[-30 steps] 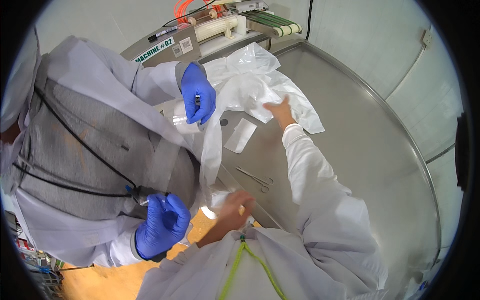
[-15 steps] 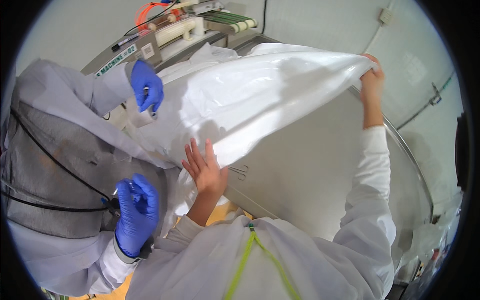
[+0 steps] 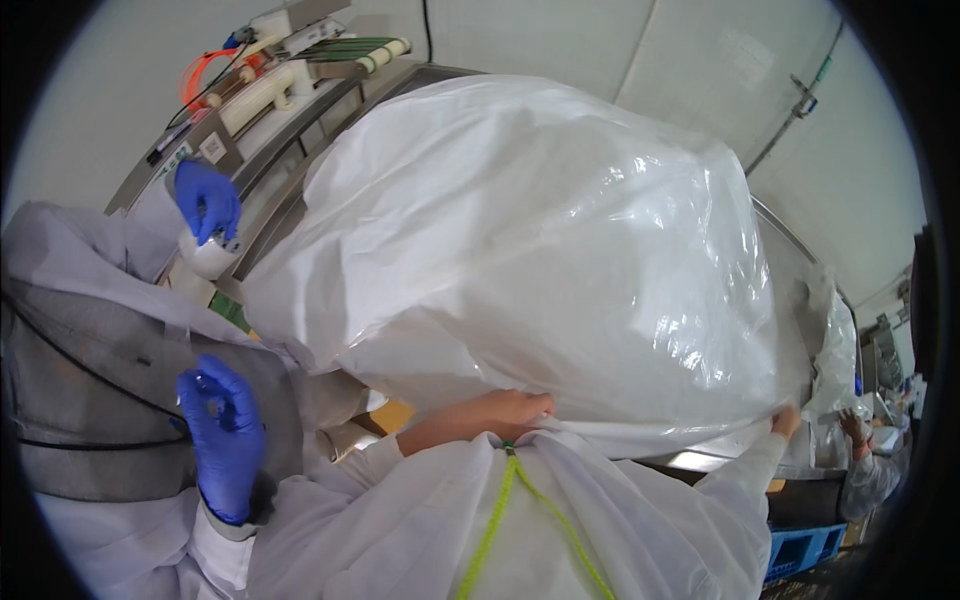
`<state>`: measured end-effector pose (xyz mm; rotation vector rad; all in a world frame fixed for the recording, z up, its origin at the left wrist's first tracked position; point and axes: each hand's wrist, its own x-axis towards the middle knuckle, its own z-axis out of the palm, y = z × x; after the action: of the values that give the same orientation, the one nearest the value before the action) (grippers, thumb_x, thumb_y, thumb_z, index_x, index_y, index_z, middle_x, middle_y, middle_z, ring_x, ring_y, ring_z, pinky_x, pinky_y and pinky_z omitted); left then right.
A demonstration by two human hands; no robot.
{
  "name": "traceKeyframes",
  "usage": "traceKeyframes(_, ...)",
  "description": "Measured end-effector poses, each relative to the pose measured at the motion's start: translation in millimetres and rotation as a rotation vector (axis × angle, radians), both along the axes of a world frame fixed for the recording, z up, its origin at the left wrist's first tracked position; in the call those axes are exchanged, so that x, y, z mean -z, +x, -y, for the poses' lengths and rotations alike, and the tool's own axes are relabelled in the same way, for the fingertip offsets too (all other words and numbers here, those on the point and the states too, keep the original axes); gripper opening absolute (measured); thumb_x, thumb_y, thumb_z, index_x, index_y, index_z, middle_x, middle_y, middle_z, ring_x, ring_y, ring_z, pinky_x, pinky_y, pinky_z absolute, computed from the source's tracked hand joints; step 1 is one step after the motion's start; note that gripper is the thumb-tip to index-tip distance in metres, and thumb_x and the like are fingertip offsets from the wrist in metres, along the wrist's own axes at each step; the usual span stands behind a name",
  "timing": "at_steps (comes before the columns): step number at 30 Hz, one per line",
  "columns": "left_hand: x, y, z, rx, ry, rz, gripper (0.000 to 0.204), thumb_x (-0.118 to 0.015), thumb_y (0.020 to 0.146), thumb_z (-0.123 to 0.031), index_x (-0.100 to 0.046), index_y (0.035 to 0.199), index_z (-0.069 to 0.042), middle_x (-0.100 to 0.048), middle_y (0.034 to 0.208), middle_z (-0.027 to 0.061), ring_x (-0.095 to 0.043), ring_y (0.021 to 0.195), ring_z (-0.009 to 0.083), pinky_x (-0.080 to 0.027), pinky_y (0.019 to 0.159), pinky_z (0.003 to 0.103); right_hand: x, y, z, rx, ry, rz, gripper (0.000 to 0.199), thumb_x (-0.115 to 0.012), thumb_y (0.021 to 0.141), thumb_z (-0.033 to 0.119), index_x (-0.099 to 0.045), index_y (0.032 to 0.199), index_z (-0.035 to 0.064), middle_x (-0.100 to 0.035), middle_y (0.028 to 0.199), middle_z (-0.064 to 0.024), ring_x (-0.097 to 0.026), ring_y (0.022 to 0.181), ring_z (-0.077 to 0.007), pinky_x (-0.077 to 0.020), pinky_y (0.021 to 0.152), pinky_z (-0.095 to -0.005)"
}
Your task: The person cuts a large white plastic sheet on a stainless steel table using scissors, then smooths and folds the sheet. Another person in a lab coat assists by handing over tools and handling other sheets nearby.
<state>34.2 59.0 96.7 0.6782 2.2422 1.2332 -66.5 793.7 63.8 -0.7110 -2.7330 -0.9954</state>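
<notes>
A large white plastic bag (image 3: 540,230) billows across the metal table in front of me, glossy and wrinkled on its right side. My left hand (image 3: 522,405) is closed on its near edge, close to my body. Further right, my right hand (image 3: 787,421) grips the bag's near right corner; my sleeve and the plastic partly hide its fingers. Between the two hands the near edge runs fairly taut. Most of the tabletop is covered by the plastic.
On my left stands a co-worker, whose blue-gloved hands (image 3: 222,440) are close to the bag's left side. A machine with a small green-belted conveyor (image 3: 355,52) is at the back left. Clear plastic (image 3: 833,345) hangs by the table's right end, near another person and a blue crate (image 3: 800,550).
The bag has gone from a gathered strip to a wide, puffed spread. My left hand, flat before, has closed on its edge. My right hand has come down and nearer. The scissors are now covered.
</notes>
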Motion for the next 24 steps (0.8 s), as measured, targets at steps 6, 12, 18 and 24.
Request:
traceKeyframes(6,-4,-5,-28,-0.006,-0.012,0.441,0.027,-0.052,0.085,-0.012,-0.052,0.112,-0.012,-0.058,0.094,0.0151,-0.058,0.085,0.0290,-0.045,0.075,0.036,12,95,-10,0.184,-0.510,-0.266,0.034,-0.052,0.072,0.010,-0.062,0.102,-0.0002,-0.061,0.105,-0.0242,-0.057,0.099,-0.0393,-0.0452,0.085,-0.0400)
traceKeyframes(12,-6,-13,-82,0.190,0.016,-0.064,0.034,-0.045,0.080,0.000,-0.053,0.113,-0.010,-0.058,0.093,0.0158,-0.057,0.084,0.0304,-0.044,0.073,0.038,-7,57,84,-0.267,-0.913,-0.494,0.042,-0.046,0.075,-0.002,-0.054,0.116,-0.0017,-0.056,0.119,-0.0190,-0.053,0.112,-0.0320,-0.0389,0.096,-0.0344)
traceKeyframes(18,-25,-25,-131,-0.120,0.344,-0.238,0.033,-0.052,0.078,-0.001,-0.052,0.111,-0.005,-0.059,0.100,0.0151,-0.056,0.092,0.0299,-0.045,0.076,0.037,-96,50,355,-0.909,-1.775,0.560,0.084,-0.075,0.072,0.023,-0.029,0.142,0.0145,-0.030,0.144,-0.0043,-0.039,0.123,-0.0270,-0.0347,0.099,-0.0353)
traceKeyframes(24,-52,-14,-104,-0.372,0.295,-0.662,0.052,-0.070,0.072,-0.012,-0.048,0.119,-0.007,-0.045,0.125,0.0154,-0.045,0.112,0.0331,-0.037,0.094,0.042,-67,49,399,-0.956,-1.515,0.411,0.032,-0.062,0.073,0.002,-0.061,0.105,0.0024,-0.066,0.086,-0.0143,-0.063,0.080,-0.0223,-0.0470,0.073,-0.0316)
